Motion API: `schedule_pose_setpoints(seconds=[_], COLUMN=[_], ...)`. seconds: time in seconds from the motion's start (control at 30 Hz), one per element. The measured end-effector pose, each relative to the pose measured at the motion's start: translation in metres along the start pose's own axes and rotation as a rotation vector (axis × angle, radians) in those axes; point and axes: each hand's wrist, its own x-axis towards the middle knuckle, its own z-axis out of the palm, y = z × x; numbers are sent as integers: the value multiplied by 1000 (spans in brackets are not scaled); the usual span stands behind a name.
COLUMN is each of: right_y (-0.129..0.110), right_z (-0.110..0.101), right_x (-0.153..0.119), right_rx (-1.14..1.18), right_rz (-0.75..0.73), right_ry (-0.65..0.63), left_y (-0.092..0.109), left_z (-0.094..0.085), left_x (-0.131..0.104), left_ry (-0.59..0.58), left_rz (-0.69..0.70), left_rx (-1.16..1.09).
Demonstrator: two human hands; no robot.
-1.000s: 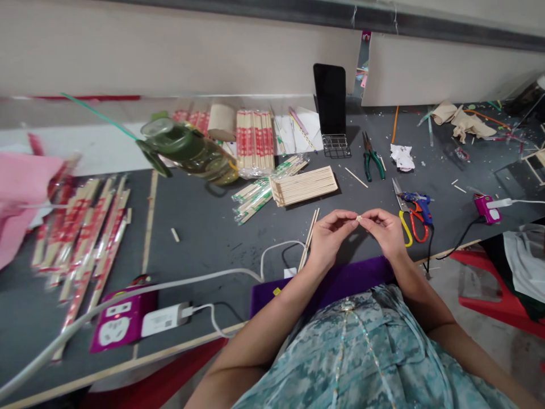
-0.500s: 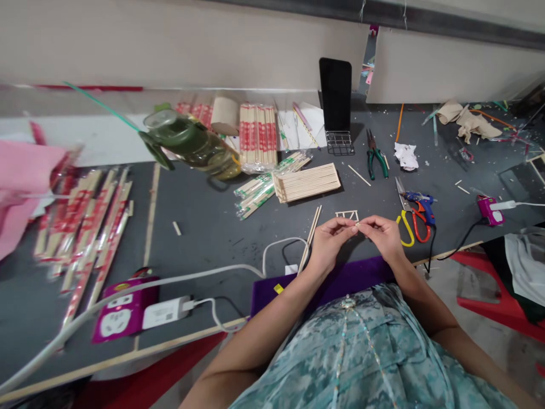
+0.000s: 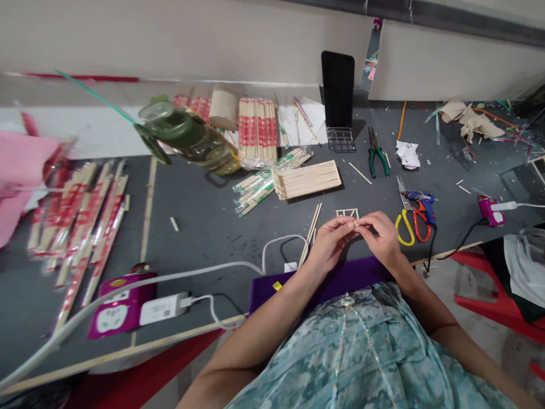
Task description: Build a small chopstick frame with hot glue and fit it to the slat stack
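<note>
My left hand (image 3: 334,241) and my right hand (image 3: 380,234) meet fingertip to fingertip over the near edge of the table. Both are closed in a pinch around a tiny pale piece (image 3: 356,222), too small to name and mostly covered by the fingers. Just beyond them a small frame of thin wooden sticks (image 3: 347,213) lies flat, its near part hidden by my hands. Left of my left hand are loose chopsticks (image 3: 313,227). To the right of my right hand lie scissors (image 3: 406,227) with yellow and red handles, beside a blue glue gun (image 3: 426,205).
A box-like chopstick piece (image 3: 309,180), green-handled pliers (image 3: 377,156) and a propped phone (image 3: 338,91) stand beyond my hands. Wrapped chopsticks (image 3: 80,216), a green bottle (image 3: 191,142) and a purple power adapter (image 3: 121,304) with a white cable (image 3: 204,267) are leftward.
My fingertips have shifted slightly against each other, and my right hand has turned a little and moved left. The view has tilted slightly; the things on the table stay put.
</note>
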Motion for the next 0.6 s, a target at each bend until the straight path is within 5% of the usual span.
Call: schedule_pose_setpoints(seconds=[0.6], right_y=[-12], right_z=[-4], right_x=[1], right_rx=[41], right_rz=[3], right_ry=[75], left_y=[-2], left_z=[-2], left_x=[-2], left_ry=[-119], left_rz=[-60], left_rx=[-76])
